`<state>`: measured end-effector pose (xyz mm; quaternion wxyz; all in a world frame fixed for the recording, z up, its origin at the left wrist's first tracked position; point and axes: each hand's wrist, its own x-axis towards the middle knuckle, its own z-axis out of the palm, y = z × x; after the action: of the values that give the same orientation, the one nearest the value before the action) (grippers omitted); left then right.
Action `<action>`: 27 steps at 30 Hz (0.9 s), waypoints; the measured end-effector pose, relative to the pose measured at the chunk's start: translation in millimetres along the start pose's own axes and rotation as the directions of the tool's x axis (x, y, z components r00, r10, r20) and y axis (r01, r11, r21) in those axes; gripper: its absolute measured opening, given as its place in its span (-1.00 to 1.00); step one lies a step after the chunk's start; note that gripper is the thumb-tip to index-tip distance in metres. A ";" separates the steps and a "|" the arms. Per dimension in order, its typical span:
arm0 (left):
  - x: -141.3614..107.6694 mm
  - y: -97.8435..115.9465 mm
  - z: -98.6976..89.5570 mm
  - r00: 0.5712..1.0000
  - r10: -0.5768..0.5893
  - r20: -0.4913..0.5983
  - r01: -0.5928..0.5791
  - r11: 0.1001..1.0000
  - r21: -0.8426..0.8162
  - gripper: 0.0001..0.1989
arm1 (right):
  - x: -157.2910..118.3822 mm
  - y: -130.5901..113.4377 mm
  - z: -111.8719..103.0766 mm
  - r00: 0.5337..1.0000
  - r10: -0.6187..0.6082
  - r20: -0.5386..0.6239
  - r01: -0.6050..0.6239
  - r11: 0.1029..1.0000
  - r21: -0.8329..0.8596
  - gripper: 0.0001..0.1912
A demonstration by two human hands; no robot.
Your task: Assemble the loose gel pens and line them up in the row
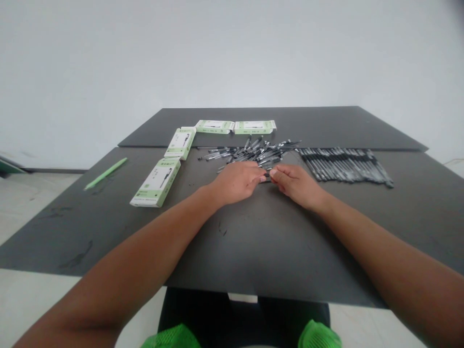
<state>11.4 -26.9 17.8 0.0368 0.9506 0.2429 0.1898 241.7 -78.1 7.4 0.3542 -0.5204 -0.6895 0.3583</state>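
My left hand [237, 182] and my right hand [295, 184] meet over the middle of the table, fingertips almost touching. Between them shows the short dark end of a pen [267, 175]; both hands pinch it, and their fingers hide most of its length. Just beyond lies a loose pile of clear pens with black parts [253, 151], pointing in many directions. To the right of my right hand, several similar pens [342, 165] lie side by side in a neat row.
Two white and green pen boxes [155, 182] [180, 142] lie to the left of the pile. Two more boxes [214, 126] [255, 127] lie behind it. A green pen-shaped stick [106, 174] rests at the far left of the dark table [261, 241]. A seam crosses the tabletop.
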 end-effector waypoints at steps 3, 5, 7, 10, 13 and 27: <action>0.5 4.3 -1.8 1.000 -0.023 -0.002 0.023 0.998 0.051 -0.61 | 1.6 3.6 4.2 0.995 0.095 -0.003 -0.094 0.985 0.141 -0.54; 0.8 6.1 -2.4 0.999 -0.035 -0.006 0.036 0.997 0.070 -0.65 | 2.6 4.3 6.5 0.991 0.134 -0.003 -0.131 0.970 0.203 -0.55; 1.1 6.0 -1.9 0.999 -0.033 -0.007 0.033 0.997 0.063 -0.64 | 3.0 3.2 7.9 0.989 0.149 -0.009 -0.143 0.964 0.225 -0.56; 0.9 3.1 0.7 1.000 -0.020 -0.011 0.021 0.999 0.032 -0.61 | 2.5 -0.9 8.6 0.984 0.178 -0.011 -0.170 0.954 0.246 -0.57; 0.3 -0.9 3.8 1.000 -0.017 -0.017 0.017 1.000 0.005 -0.57 | 1.0 -4.1 8.0 0.971 0.237 -0.021 -0.221 0.932 0.287 -0.53; 0.1 -4.8 3.6 0.998 -0.060 -0.018 0.059 0.997 -0.052 -0.57 | -2.7 -1.8 4.5 0.984 -0.036 -0.175 0.035 0.999 -0.008 -0.73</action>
<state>10.7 -22.6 13.7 0.0644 0.9398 0.2664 0.2042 237.5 -81.6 6.5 0.4186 -0.5383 -0.6658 0.3029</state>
